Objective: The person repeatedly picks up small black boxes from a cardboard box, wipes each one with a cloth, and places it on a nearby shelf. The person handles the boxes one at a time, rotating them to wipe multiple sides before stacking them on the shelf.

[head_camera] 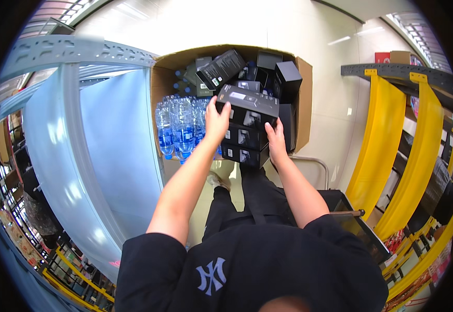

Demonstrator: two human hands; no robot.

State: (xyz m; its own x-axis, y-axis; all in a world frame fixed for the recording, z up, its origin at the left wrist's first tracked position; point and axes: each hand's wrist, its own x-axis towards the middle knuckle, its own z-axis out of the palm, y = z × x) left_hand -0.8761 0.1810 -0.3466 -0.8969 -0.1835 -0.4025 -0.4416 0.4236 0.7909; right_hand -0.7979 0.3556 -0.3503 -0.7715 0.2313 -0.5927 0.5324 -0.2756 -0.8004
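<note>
Both my hands grip a black product box [248, 105] from its two sides. My left hand [218, 119] has its thumb on the near face, and my right hand [276, 138] is at the right end. Under it are more black boxes [244, 136] in a stack; whether they are held along with it I cannot tell. A large open cardboard carton [304, 105] stands before me. Clear plastic bottles [181, 128] with blue labels and caps fill its near left part. Loose black boxes [226, 68] lie tilted in its far part, one at the right [288, 78].
A blue-grey metal shelf [113, 136] rises close on the left. Yellow shelf beams [382, 148] stand on the right. A black cart or bin with a handle bar [347, 213] is near my right elbow. A curved metal tube [322, 167] lies beside the carton.
</note>
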